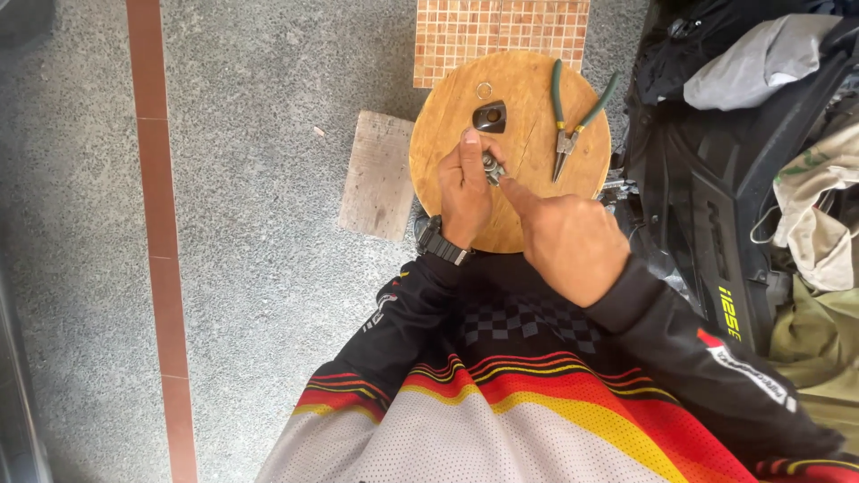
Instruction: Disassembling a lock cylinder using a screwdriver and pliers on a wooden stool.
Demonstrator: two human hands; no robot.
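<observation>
Here, at the far left of the frame, a reddish tile strip (pixel 159 224) runs down a grey speckled floor (pixel 259 268). Moving right, a small weathered wooden plank (pixel 378 174) lies flat on the floor, touching the left edge of a round wooden surface (pixel 528 89) near the upper middle. At the frame's centre, the left hand (pixel 465 192), with a black wristwatch (pixel 438 241) on its wrist, has its fingers clamped on a small metal part (pixel 493 167) held just above the surface. The right hand (pixel 564 237) comes in from the lower right, its index finger extended and touching that part; its other fingers are curled together, holding nothing visible. Above the hands, a dark plastic piece (pixel 490 116) and a small metal ring (pixel 484 89) rest on the surface. To their right lie green-handled pliers (pixel 573 116), jaws pointing down. A patch of small orange tiles (pixel 501 31) sits beyond the surface. At far right stands a black motorcycle (pixel 716 179) draped with cloths (pixel 761 58).
</observation>
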